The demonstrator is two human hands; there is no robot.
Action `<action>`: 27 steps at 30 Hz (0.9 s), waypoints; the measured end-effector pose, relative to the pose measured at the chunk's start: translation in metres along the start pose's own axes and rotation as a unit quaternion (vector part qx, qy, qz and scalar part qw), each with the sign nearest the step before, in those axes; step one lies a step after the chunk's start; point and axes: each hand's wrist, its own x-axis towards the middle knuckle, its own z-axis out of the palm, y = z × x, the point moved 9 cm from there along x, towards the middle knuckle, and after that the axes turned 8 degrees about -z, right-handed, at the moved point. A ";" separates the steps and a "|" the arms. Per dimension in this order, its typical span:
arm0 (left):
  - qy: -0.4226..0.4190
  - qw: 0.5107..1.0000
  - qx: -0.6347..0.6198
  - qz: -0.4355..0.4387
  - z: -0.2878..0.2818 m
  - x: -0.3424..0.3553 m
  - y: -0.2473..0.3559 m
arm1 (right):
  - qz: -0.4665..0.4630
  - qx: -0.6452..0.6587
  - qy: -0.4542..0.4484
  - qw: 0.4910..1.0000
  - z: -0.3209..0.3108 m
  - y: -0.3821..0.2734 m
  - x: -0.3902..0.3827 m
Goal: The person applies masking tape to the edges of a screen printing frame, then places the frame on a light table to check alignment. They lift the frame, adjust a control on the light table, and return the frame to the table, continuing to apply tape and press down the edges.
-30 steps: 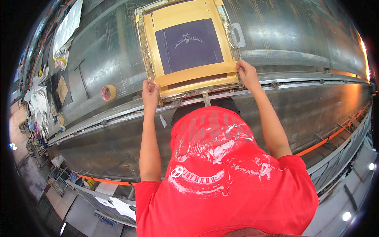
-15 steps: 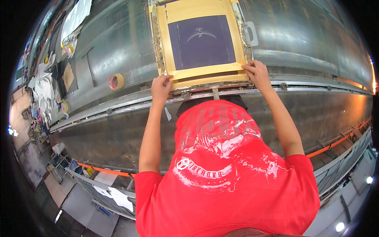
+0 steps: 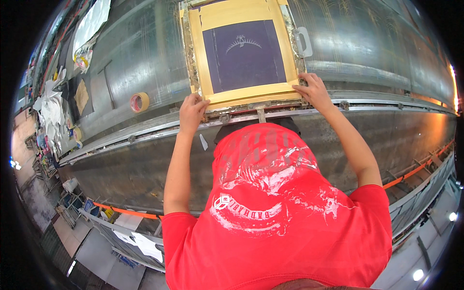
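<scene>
A printing screen (image 3: 246, 70) lies at the top centre, its dark purple mesh bearing a pale arched design. Yellow masking tape borders the mesh on all sides. Along the near edge runs a masking tape strip (image 3: 253, 95), lying over the frame's near side. My left hand (image 3: 192, 112) is closed at the strip's left end, thumb and fingertips drawn together. At the right end, my right hand (image 3: 315, 93) has its fingers bent onto the strip by the frame corner. Exactly how the fingertips grip the tape is too small to see.
A tape roll (image 3: 139, 102) and a thin dark rod (image 3: 109, 87) lie on the metal table left of the screen. A white handle (image 3: 304, 42) stands at the frame's right. A metal rail (image 3: 367, 107) follows the near table edge. Crumpled paper (image 3: 50, 113) sits far left.
Both hands have come slightly nearer and lower, bringing the tape strip down onto the frame's near side. The dark gap beneath the strip is now covered.
</scene>
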 end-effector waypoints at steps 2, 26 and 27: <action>-0.016 0.999 0.020 0.043 0.000 0.004 0.005 | -0.030 -0.001 -0.012 0.999 -0.001 -0.003 0.004; -0.177 0.981 0.078 0.032 0.020 0.014 -0.009 | -0.138 -0.020 -0.159 0.977 0.012 -0.006 0.017; -0.185 0.979 0.074 0.037 0.021 0.015 -0.009 | -0.140 -0.018 -0.164 0.976 0.013 -0.006 0.016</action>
